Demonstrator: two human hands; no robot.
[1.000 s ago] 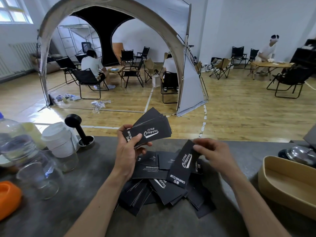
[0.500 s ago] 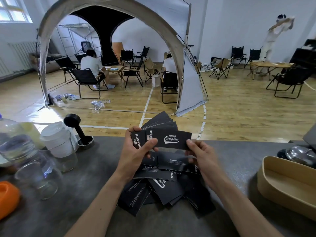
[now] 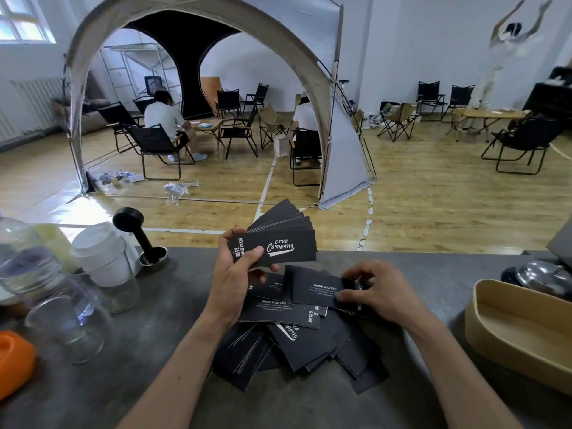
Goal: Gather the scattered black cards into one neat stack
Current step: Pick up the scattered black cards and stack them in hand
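Left hand (image 3: 236,274) clamps fanned cards (image 3: 278,239) (lengthwise rightward); right fingers (image 3: 348,294) pinch one.

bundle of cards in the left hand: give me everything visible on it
The bundle of cards is matte black, long rectangles, paper-like stock. It is fanned, not squared: back edges splay up and right. The top card reads "CLUB Camping" in white. The left hand pinches its left end, thumb on top, holding it above the grey counter, clear of the loose pile.

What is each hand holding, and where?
Left hand holds a fanned stack of cards by its left end; right hand pinches one card's right end.
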